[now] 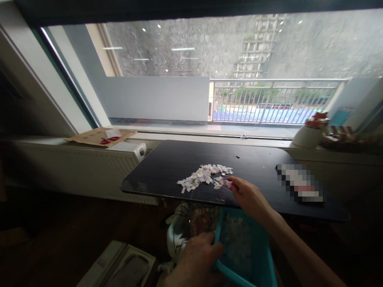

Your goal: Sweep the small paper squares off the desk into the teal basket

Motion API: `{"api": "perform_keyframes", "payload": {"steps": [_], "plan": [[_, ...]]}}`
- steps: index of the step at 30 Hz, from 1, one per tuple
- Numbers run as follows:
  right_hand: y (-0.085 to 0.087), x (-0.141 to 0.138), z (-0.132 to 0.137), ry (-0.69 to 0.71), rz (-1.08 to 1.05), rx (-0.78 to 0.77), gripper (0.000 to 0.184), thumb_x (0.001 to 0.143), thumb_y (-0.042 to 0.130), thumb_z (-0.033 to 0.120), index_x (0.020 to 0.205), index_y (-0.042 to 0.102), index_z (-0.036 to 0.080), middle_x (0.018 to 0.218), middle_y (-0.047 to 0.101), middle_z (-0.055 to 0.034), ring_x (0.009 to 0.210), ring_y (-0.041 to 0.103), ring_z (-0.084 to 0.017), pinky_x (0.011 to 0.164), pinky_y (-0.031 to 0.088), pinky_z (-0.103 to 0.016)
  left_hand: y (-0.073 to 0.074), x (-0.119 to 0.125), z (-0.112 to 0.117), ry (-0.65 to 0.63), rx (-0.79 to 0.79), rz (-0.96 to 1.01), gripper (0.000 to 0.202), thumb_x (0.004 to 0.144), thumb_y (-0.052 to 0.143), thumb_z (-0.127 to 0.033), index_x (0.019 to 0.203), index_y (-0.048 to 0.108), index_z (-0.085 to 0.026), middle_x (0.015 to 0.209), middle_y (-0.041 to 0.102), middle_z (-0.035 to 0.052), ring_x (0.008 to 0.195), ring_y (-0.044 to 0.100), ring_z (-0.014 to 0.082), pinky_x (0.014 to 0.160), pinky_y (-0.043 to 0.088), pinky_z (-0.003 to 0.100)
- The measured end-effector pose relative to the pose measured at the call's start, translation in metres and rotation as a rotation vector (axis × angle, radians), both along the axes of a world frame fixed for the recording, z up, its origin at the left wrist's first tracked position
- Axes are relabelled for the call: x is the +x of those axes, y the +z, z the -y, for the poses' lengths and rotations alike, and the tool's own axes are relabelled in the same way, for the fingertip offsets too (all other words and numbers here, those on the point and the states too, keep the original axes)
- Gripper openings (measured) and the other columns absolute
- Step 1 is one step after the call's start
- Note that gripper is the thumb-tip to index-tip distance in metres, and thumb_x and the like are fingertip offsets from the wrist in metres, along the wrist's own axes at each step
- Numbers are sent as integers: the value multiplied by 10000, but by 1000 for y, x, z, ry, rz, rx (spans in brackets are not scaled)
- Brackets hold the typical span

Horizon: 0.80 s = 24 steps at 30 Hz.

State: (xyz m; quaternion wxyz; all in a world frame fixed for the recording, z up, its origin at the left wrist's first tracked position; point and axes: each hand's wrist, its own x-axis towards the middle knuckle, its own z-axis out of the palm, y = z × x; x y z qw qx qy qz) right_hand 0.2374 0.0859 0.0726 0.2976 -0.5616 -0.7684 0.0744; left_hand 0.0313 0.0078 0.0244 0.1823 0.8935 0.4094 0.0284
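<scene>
My right hand (249, 197) at front edge of worktop (167, 167), fingers half-curled, tips on pinkish scrap at near end of one paper-scrap pile (203, 175); grip unclear. Scraps too many to count. My left hand (199, 255) clamped on rim of one teal bin (263, 259) below worktop edge.
</scene>
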Motion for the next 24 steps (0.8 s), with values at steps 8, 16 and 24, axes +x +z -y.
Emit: {"api": "perform_keyframes", "payload": {"steps": [8, 16, 24], "plan": [[11, 4, 4, 4, -15, -58, 348, 873, 389, 230, 1117, 627, 161, 948, 714, -88, 769, 656, -192, 655, 473, -273, -3, -1, 2, 26, 26, 1, 250, 657, 739, -288, 825, 559, -241, 919, 570, -4, 836, 561, 205, 652, 405, 263], [15, -2, 4, 6, 42, -46, 348, 869, 393, 212, 1127, 623, 174, 950, 715, -82, 774, 654, -187, 661, 465, -260, -1, 1, 3, 30, 20, -1, 212, 671, 714, -270, 816, 562, -240, 907, 566, -3, 837, 555, 200, 653, 399, 257], [16, 3, 7, -23, 82, -41, 338, 852, 417, 182, 1107, 639, 187, 1026, 712, -83, 860, 662, -201, 728, 468, -275, 1, 1, 3, 47, 4, -1, 195, 678, 699, -275, 818, 567, -244, 913, 561, 5, 834, 546, 206, 652, 403, 267]]}}
